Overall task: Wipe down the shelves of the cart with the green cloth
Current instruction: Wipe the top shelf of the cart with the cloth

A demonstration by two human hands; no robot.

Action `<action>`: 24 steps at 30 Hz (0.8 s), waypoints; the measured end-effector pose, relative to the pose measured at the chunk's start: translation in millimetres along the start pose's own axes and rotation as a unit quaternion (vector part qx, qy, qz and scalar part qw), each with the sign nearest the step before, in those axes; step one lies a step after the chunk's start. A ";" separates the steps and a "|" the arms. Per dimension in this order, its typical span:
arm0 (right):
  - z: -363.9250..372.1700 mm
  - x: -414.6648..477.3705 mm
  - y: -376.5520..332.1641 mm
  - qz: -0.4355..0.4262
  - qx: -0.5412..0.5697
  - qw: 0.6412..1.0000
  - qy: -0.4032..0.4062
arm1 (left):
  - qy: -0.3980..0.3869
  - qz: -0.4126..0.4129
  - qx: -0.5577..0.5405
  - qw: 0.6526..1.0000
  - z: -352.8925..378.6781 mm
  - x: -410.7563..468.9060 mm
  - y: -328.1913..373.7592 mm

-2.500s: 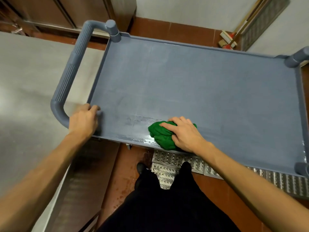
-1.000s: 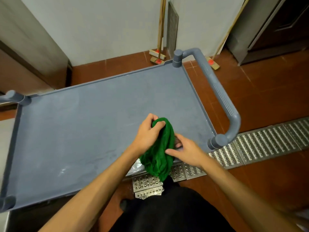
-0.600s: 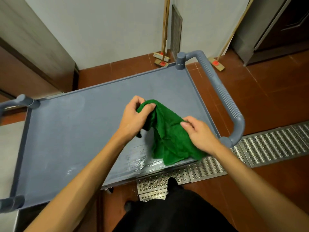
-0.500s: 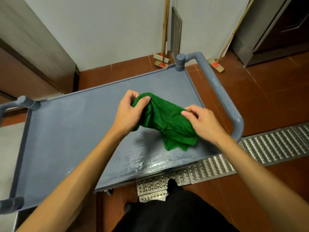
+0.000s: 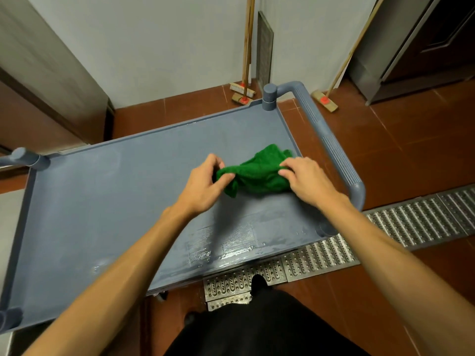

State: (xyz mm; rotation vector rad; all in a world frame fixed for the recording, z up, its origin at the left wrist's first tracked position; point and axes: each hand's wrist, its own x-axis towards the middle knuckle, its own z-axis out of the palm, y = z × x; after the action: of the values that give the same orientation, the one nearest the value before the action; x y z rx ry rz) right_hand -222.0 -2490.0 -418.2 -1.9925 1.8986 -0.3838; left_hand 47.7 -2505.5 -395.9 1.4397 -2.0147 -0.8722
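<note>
Right of centre in the frame, over the cart's top shelf [image 5: 102,201], the green cloth [image 5: 257,176] sits bunched, near the right rim by the cart handle [image 5: 336,155]; resting or just lifted, cannot tell. Left hand [image 5: 205,187] pinches its left end, fingers [image 5: 216,160] clamped on fabric. Right hand [image 5: 307,185] grips the right side, fingers curled into it.

Wet streaks [image 5: 231,242] show only along the near edge, lower centre.

Risks: wiped as a wad, the cloth would likely touch little and skip the dry-looking left half. A slack grip near the rim could drop it toward the drain grate [image 5: 411,222]. Lower shelves are out of view.
</note>
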 end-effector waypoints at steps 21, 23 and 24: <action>50.2 -20.9 2.7 0.107 -0.204 0.957 -0.173 | -0.146 -0.045 0.118 0.981 60.7 -46.9 -45.5; 52.3 -23.8 -3.2 0.125 -0.216 0.951 -0.186 | -0.149 -0.054 0.117 0.980 60.8 -47.6 -44.6; 53.5 -25.2 -6.0 0.133 -0.218 0.948 -0.191 | -0.149 -0.058 0.117 0.980 60.9 -47.7 -44.2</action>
State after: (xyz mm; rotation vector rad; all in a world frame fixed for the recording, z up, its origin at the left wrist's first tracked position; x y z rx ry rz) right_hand -195.0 -2460.9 -462.3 -1.8366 2.0690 0.5037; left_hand 46.0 -2457.9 -471.1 1.6488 -2.3382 -0.9755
